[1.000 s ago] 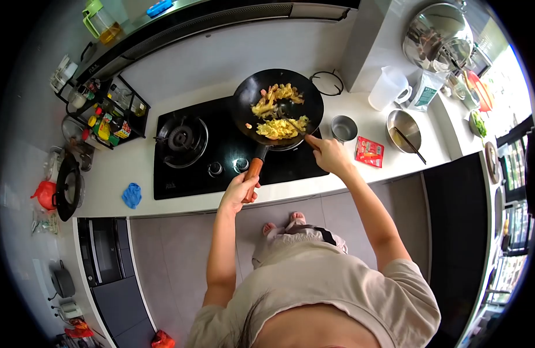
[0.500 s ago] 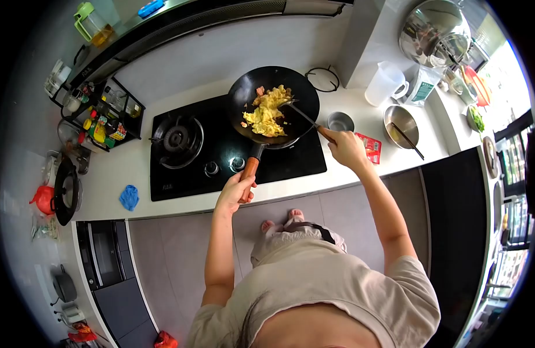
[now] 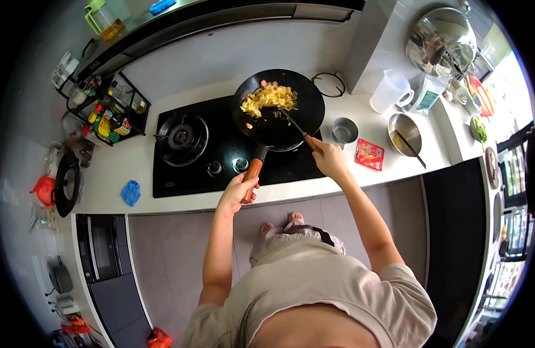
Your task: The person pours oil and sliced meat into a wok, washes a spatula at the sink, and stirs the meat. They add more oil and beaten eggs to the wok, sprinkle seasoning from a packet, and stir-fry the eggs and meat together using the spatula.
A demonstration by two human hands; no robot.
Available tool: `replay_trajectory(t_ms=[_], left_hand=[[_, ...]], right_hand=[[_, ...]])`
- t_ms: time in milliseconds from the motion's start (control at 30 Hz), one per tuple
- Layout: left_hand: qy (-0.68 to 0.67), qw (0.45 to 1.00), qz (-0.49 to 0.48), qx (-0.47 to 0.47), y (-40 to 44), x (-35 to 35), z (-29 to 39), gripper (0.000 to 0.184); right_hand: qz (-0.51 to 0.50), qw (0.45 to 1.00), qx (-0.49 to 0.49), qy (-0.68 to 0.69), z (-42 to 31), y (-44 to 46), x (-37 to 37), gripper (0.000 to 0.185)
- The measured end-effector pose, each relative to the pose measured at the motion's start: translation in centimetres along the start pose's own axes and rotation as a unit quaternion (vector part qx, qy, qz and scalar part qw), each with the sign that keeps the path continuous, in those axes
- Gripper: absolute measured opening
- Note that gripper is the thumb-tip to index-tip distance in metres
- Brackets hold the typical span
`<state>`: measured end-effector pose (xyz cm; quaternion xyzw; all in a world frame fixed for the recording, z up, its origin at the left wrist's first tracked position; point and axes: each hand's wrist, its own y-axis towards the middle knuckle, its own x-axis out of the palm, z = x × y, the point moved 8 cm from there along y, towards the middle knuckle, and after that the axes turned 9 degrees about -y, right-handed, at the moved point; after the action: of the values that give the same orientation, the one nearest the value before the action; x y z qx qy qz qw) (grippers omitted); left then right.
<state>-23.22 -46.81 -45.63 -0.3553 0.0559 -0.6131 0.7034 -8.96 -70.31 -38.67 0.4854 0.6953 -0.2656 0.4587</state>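
Note:
A black wok (image 3: pixel 302 98) stands over the right burner of the black stove. Yellow egg pieces with some pinkish bits (image 3: pixel 270 98) lie in the upper left part of it. My left hand (image 3: pixel 239 193) is wrapped round the wok's wooden handle (image 3: pixel 254 169). With my right hand (image 3: pixel 328 158) I grip the wooden end of a spatula (image 3: pixel 296 125), whose metal tip reaches into the wok just below the egg. A few small scraps of food sit apart on the wok's bare surface.
Right of the stove are a small metal bowl (image 3: pixel 344 130), a red packet (image 3: pixel 369 154), a steel bowl with chopsticks (image 3: pixel 395 123) and a clear jug (image 3: pixel 389 93). A blue cloth (image 3: pixel 130 193) and a spice rack (image 3: pixel 141 123) are on the left, beside the unused burner (image 3: pixel 183 140).
The egg, spread in two heaps and then gathered mid-wok, now sits farther up and left. My right hand with the spatula has shifted left and slightly down. My left hand keeps its hold.

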Motion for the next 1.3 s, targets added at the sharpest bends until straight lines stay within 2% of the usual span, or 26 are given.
replay_trajectory(t_ms=[67, 133, 267, 300, 333, 400, 500, 533, 600, 633, 733, 833, 933, 1000, 1033, 1133, 1267, 1300], left_hand=[[0.002, 1.000, 0.003, -0.005, 0.1, 0.0, -0.1, 0.025], [-0.005, 1.000, 0.001, 0.001, 0.1, 0.1, 0.0, 0.024], [-0.007, 1.000, 0.002, 0.005, 0.2, -0.1, -0.2, 0.024], [-0.006, 1.000, -0.001, 0.007, 0.3, -0.2, -0.2, 0.024], [-0.007, 1.000, -0.004, 0.005, 0.4, -0.2, -0.4, 0.024], [-0.006, 1.000, -0.003, 0.006, 0.5, -0.3, -0.5, 0.025], [-0.008, 1.000, 0.000, 0.006, 0.2, -0.3, -0.4, 0.026], [-0.007, 1.000, -0.002, 0.006, 0.0, -0.1, -0.3, 0.026], [-0.003, 1.000, -0.007, 0.006, 0.3, 0.3, -0.1, 0.026], [-0.002, 1.000, -0.005, 0.004, 0.3, 0.2, -0.2, 0.026], [0.001, 1.000, 0.008, -0.002, -0.1, 0.1, -0.1, 0.025], [-0.003, 1.000, 0.003, 0.003, 0.1, 0.0, -0.3, 0.025], [-0.002, 1.000, -0.002, 0.005, 0.3, 0.0, -0.5, 0.025], [0.000, 1.000, 0.005, 0.004, 0.3, -0.2, -0.3, 0.025], [0.006, 1.000, 0.015, 0.000, -0.2, 0.1, 0.1, 0.025], [0.001, 1.000, 0.003, 0.007, 0.1, 0.1, -0.2, 0.026], [0.005, 1.000, -0.003, 0.008, 0.2, -0.1, -0.3, 0.027], [0.008, 1.000, 0.001, 0.007, -0.1, 0.1, 0.0, 0.027]], right_hand=[[0.051, 0.998, -0.006, 0.039, 0.5, 0.9, -0.6, 0.045], [0.042, 0.998, 0.022, 0.044, -0.3, 1.6, -2.8, 0.043], [0.022, 0.998, 0.025, 0.057, -0.3, 2.5, 0.5, 0.042], [0.036, 0.998, -0.012, 0.046, -0.5, 1.7, 1.2, 0.045], [-0.027, 1.000, -0.004, -0.012, -1.5, 0.4, 0.4, 0.045], [-0.089, 0.993, -0.020, -0.069, -1.6, -1.9, -2.0, 0.046], [-0.131, 0.979, 0.017, -0.153, -0.3, -2.5, -6.1, 0.045], [-0.084, 0.985, -0.001, -0.152, -0.3, -1.7, -6.1, 0.046], [-0.057, 0.986, 0.020, -0.153, -0.1, 0.0, -3.7, 0.047], [-0.032, 0.996, -0.018, -0.080, 0.9, 0.8, -0.8, 0.049], [-0.083, 0.995, -0.048, -0.041, -1.5, -1.6, -1.9, 0.044], [-0.127, 0.991, -0.020, -0.036, -1.1, -2.3, -4.6, 0.043], [-0.044, 0.997, -0.011, -0.054, -0.5, 0.2, -1.6, 0.042], [-0.034, 0.998, -0.034, -0.027, -1.3, 0.3, -0.8, 0.041], [-0.084, 0.994, -0.033, -0.060, -2.2, -0.5, -1.6, 0.041], [-0.116, 0.987, -0.037, -0.109, -2.6, -1.9, -4.2, 0.041], [-0.042, 0.996, -0.020, -0.079, -1.3, 0.3, -0.5, 0.041], [-0.058, 0.994, -0.014, -0.092, -2.2, -0.2, -1.1, 0.040]])
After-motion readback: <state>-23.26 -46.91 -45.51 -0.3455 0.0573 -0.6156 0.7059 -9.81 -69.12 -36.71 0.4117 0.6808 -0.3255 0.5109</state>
